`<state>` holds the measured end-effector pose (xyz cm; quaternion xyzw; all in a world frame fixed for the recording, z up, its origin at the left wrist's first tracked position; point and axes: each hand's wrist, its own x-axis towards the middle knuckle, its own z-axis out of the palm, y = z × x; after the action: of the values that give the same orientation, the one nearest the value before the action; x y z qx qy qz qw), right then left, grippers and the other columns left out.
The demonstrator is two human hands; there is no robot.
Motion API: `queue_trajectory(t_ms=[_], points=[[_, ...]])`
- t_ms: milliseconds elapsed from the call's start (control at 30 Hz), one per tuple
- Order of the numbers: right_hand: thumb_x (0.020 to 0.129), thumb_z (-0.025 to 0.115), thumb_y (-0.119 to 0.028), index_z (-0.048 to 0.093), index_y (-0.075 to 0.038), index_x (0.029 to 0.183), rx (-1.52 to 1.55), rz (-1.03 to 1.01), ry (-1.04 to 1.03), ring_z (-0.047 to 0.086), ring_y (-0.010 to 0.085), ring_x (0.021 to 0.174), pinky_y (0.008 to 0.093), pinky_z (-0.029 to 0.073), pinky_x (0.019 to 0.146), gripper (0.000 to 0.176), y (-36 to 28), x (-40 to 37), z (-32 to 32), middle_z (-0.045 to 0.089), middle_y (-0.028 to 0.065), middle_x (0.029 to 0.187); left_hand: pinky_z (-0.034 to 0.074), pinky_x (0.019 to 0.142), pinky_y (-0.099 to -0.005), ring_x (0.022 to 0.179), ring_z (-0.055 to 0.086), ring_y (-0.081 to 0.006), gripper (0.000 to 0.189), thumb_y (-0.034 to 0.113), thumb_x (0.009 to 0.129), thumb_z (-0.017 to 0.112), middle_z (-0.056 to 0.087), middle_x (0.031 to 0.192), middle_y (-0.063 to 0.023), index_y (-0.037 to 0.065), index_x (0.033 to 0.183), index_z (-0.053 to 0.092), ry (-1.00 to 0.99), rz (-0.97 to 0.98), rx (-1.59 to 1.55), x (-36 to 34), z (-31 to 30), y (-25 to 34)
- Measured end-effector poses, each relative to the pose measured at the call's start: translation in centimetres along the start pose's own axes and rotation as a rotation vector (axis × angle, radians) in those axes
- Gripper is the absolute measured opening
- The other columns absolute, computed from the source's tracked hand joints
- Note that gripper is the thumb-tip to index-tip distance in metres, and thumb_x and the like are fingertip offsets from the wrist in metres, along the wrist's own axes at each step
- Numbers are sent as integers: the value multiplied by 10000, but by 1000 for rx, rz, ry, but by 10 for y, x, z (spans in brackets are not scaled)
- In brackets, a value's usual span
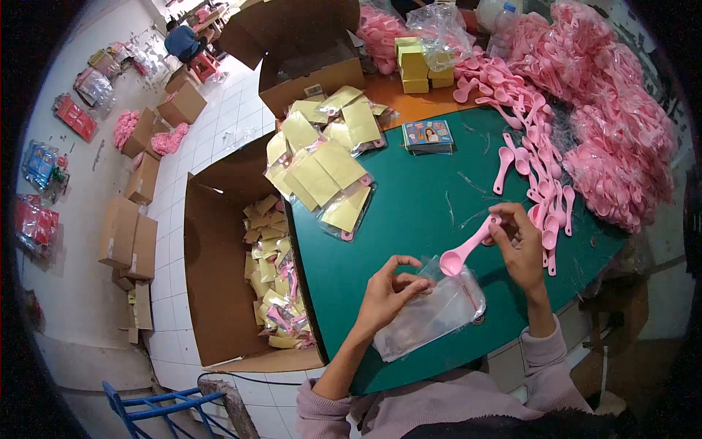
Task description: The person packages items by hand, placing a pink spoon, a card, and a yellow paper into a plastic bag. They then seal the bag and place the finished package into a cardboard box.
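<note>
My right hand (pixel 521 249) pinches the handle of a pink plastic spoon (pixel 468 247), whose bowl points down-left at the mouth of a clear plastic bag (pixel 431 314). My left hand (pixel 387 291) grips the bag's upper edge with thumb and fingers. The bag lies on the green table (pixel 409 212) near its front edge. A heap of loose pink spoons (pixel 541 168) lies just right of my right hand.
Filled bags with yellow cards (pixel 329 161) are stacked at the table's left edge. An open carton (pixel 219 278) on the floor holds more filled bags. A small card stack (pixel 428 136), yellow blocks (pixel 417 66), another carton (pixel 307 66) and bagged pink spoons (pixel 621 132) crowd the back and right.
</note>
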<state>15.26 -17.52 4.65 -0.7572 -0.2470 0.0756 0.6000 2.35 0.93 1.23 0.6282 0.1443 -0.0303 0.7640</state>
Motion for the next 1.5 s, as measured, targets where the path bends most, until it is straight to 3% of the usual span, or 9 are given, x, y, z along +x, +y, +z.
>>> queue_trajectory(t_ms=[200, 267, 667, 767, 1000, 1300, 1400, 1500], points=[[835, 530, -24, 496, 0, 1033, 168, -61, 58, 580, 114, 744, 237, 494, 648, 202, -4, -5, 8, 546, 49, 845, 501, 737, -253, 816, 621, -144, 312, 82, 827, 580, 644, 862, -127, -7, 1096, 451, -44, -36, -44, 0, -1, -1], [833, 533, -20, 495, 1, 1029, 112, -48, -77, 579, 114, 746, 237, 488, 662, 201, -3, -6, 9, 540, 43, 835, 500, 739, -253, 816, 619, -141, 322, 85, 827, 580, 644, 855, -121, -8, 1109, 455, -44, -42, -50, 0, -1, 0], [819, 560, -30, 494, -1, 1019, 116, -102, -127, 578, 116, 752, 232, 475, 692, 213, -5, -9, 14, 536, 47, 841, 459, 707, -223, 787, 583, -93, 362, 109, 841, 566, 634, 856, -74, 20, 1177, 464, -72, -23, -65, 0, -1, -2], [813, 567, -28, 500, -6, 1016, 131, -91, -152, 574, 111, 761, 228, 470, 697, 214, -7, -8, 15, 538, 44, 853, 472, 758, -241, 815, 598, -118, 349, 75, 859, 528, 628, 858, -79, 17, 1194, 448, -80, -38, -55, -1, 0, 0], [812, 568, -33, 511, -14, 1015, 152, -120, -22, 561, 101, 772, 230, 466, 704, 212, -8, -7, 11, 544, 43, 852, 468, 752, -230, 835, 580, -96, 388, 119, 860, 541, 627, 893, -74, 20, 1220, 437, -76, -38, -116, -1, -3, 1], [792, 585, -44, 536, -7, 977, 27, -104, -187, 568, 118, 780, 247, 461, 711, 194, -10, -10, 19, 559, 53, 837, 458, 725, -210, 820, 552, -66, 366, 115, 867, 531, 630, 924, -65, 16, 1210, 449, -90, 4, -93, -1, 7, -2], [806, 577, -52, 525, -11, 994, -8, -139, -143, 560, 110, 766, 239, 457, 690, 199, -9, -7, 17, 558, 52, 837, 468, 749, -224, 835, 565, -80, 359, 103, 864, 530, 632, 923, -84, 7, 1202, 453, -71, -11, -83, 1, 1, -6], [828, 565, -67, 497, -13, 1027, 204, -129, 121, 538, 82, 738, 214, 436, 643, 217, -8, -6, 13, 548, 34, 836, 480, 758, -232, 844, 586, -100, 351, 93, 856, 537, 634, 914, -102, -8, 1184, 463, -39, -17, -124, -1, 2, -2]])
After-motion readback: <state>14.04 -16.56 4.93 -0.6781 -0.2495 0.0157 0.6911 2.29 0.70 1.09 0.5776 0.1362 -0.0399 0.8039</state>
